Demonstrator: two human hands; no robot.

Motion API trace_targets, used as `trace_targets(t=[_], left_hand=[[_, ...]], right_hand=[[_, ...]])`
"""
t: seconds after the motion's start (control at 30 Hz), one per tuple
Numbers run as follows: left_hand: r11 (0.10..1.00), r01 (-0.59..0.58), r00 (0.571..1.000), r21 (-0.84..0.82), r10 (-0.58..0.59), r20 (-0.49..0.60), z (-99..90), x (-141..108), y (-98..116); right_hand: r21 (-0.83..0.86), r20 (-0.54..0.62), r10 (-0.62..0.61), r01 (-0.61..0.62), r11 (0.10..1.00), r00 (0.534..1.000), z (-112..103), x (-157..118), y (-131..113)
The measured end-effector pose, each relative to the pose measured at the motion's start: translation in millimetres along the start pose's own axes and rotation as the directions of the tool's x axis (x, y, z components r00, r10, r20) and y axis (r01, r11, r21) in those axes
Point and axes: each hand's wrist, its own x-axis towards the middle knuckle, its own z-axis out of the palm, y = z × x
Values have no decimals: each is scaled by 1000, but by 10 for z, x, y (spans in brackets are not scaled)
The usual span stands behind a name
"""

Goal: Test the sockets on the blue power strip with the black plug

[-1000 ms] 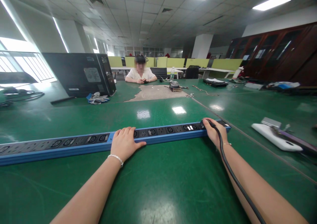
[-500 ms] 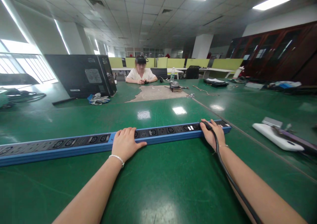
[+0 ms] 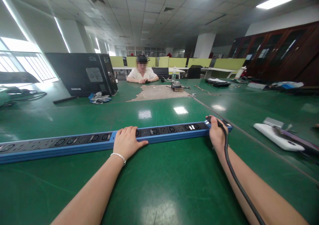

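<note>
A long blue power strip [image 3: 171,138] with a row of black sockets lies across the green table, running out of view at the left. My left hand [image 3: 127,141] grips it near the middle, fingers over the top and thumb along the near side. Close to the strip's right end, my right hand [image 3: 217,134] is closed around a black power plug [image 3: 208,119]. The plug is tilted just above the strip's top, its front end out of the sockets as far as I can see. Its black cable [image 3: 230,167] trails down over my right forearm.
A black computer tower [image 3: 82,74] and gloves [image 3: 99,98] stand at the back left. Across the table sits a person [image 3: 142,73], near a worn bare patch [image 3: 157,94] and a water bottle [image 3: 173,74]. At right lies a white flat object [image 3: 276,137] beside other items.
My right hand has shifted right and slightly up with the plug, which moved away from the sockets by the white labels and is now tilted. My left hand stays on the strip.
</note>
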Motion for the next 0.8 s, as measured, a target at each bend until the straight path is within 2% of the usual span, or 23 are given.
trace_targets(t=[0.03, 0.07, 0.13, 0.23, 0.3, 0.43, 0.53, 0.67, 0.8], left_hand=[[1000, -1, 1000, -1, 1, -1, 1, 1, 1], [1000, -2, 1000, -2, 2, -2, 3, 2, 1], [1000, -2, 1000, 2, 2, -5, 5, 3, 1], [1000, -2, 1000, 12, 2, -1, 5, 4, 0], [1000, 0, 1000, 15, 0, 6, 3, 5, -1], [1000, 8, 1000, 6, -8, 12, 2, 7, 2], [1000, 11, 1000, 1, -11, 12, 2, 8, 6], [1000, 12, 1000, -3, -12, 12, 7, 7, 5], [1000, 6, 1000, -8, -6, 5, 22, 3, -5]], right_hand=[[83, -21, 33, -31, 996, 999, 5, -16, -67], [158, 13, 38, -40, 987, 999, 20, -43, -143], [266, 157, 7, -49, 963, 988, 82, -122, -305], [288, 324, -41, -57, 956, 945, 209, -253, -536], [253, 374, -74, -24, 967, 925, 274, -313, -655], [178, 377, -87, 20, 984, 922, 301, -347, -774], [126, 381, -42, -7, 992, 924, 280, -336, -793], [55, 379, -43, 24, 998, 924, 301, -343, -793], [-107, 335, -49, 89, 990, 941, 388, -418, -798]])
